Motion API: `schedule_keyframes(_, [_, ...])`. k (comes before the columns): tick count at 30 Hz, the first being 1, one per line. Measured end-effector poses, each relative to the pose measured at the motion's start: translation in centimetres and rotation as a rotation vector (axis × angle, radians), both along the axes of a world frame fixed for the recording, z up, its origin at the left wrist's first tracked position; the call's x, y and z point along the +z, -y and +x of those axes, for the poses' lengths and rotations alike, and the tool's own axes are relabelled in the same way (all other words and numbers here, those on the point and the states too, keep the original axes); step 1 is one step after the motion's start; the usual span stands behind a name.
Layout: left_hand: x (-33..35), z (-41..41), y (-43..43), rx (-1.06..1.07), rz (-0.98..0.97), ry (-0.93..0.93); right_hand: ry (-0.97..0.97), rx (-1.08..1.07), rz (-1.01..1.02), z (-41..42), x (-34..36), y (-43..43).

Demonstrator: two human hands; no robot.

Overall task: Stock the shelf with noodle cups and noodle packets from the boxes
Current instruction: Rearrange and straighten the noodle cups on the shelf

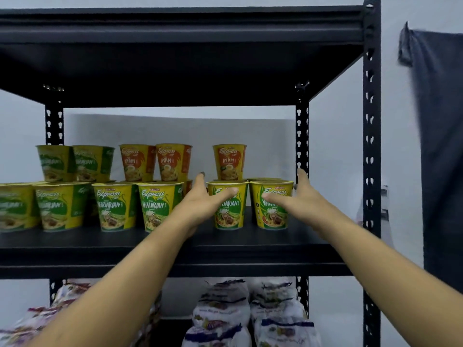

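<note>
Black metal formed the shelf (275,236), and on its board two green noodle cups stood side by side between the person's hands. The left hand (203,201) was spread wide with straight fingers along the outer side of the left cup (229,216), its thumb lying across the cup's front near the rim. The right hand (300,199) was spread just as wide along the outer side of the right cup (271,216), thumb across that cup's front and fingers reaching back beside it. Neither hand had curled round anything, and whether the palms actually pressed on the cups could not be told. Above and behind the hands, an orange cup (229,161) stood on the lids of a rear row. To the left of the left hand, more green cups (160,206) lined the front of the board, with a second layer of orange cups (155,161) and green ones stacked behind them. Below both forearms, on the lower level, white noodle packets (221,309) lay piled up. Far to the right of the right hand, beyond the shelf's upright post (372,146), a dark cloth (441,121) hung on the pale wall.
</note>
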State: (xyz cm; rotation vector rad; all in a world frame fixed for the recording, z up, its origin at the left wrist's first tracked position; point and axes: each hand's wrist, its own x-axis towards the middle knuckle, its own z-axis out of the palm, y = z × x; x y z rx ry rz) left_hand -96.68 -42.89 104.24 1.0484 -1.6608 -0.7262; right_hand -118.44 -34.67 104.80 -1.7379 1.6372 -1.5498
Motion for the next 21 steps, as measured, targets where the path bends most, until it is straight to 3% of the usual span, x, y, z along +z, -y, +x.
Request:
schedule_keyframes(5, [-1.3, 0.0, -0.3, -0.121, 0.041, -0.020, 0.051, 0.055, 0.025, -0.1, -2.1, 0.3])
schedule_keyframes(21, [-1.8, 0.1, 0.3, -0.053, -0.014, -0.003, 0.005, 0.001, 0.046, -1.2, -3.0, 2.7])
